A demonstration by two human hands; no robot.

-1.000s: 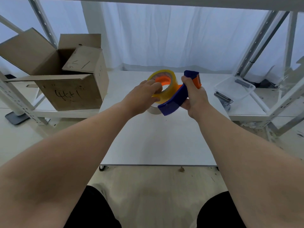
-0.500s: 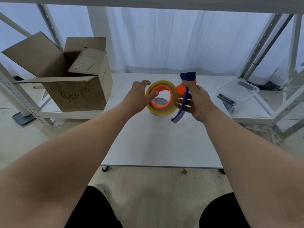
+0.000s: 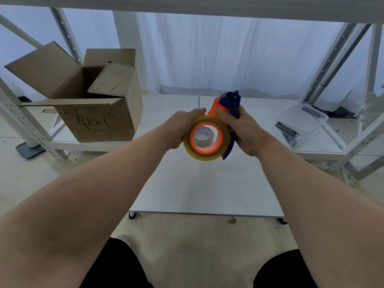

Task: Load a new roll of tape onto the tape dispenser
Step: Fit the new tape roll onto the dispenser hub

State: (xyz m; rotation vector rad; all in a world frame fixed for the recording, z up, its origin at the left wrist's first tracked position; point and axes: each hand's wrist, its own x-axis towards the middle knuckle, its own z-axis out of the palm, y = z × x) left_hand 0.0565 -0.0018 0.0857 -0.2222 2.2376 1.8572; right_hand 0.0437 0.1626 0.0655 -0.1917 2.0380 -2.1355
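Observation:
A yellowish clear tape roll sits around the orange hub of a blue and orange tape dispenser, held in the air above the white table. My left hand grips the roll's left rim. My right hand is closed around the dispenser's blue handle, thumb on the orange part near the cutter. Through the hub's hole I see a second, brownish tape roll lying on the table behind.
An open cardboard box stands on a low shelf at the left. A clear plastic tray lies at the right on a shelf, with metal rack posts behind it. A white curtain hangs at the back.
The dispenser has been turned so the roll's open face points at me. My left hand went from open beside the roll to gripping its rim. Both hands came slightly closer.

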